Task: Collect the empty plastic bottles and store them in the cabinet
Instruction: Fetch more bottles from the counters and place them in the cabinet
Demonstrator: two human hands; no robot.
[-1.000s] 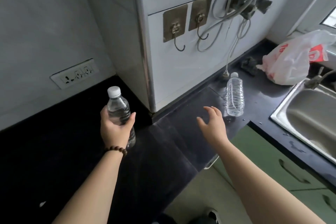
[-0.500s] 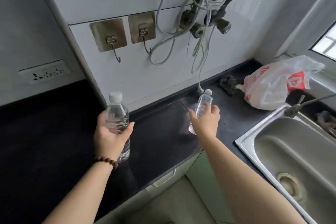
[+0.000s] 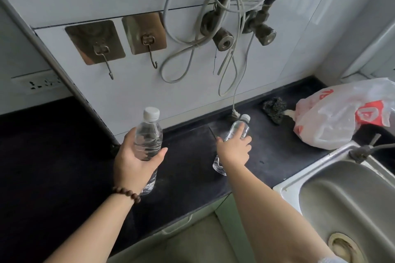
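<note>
My left hand [image 3: 133, 162] grips a clear plastic bottle [image 3: 149, 136] with a white cap, held upright above the black counter [image 3: 188, 177]. My right hand [image 3: 234, 149] is wrapped around a second clear bottle [image 3: 242, 123], which tilts with its cap toward the wall and its base [image 3: 218, 167] showing below my palm. A pale green cabinet front [image 3: 181, 222] with a handle runs under the counter edge; whether its door is open is not visible.
A steel sink [image 3: 342, 203] with a tap [image 3: 363, 151] fills the right. A white and red plastic bag [image 3: 342, 113] and a dark scrubber [image 3: 274, 109] lie near the wall. Cables and pipes [image 3: 224, 34] hang above, next to two hooks [image 3: 128, 49] and a socket strip [image 3: 36, 84].
My right hand reached to the bottle lying on the counter and closed around it, tilting it up. The left hand kept holding its bottle. The view shifted right and closer.
</note>
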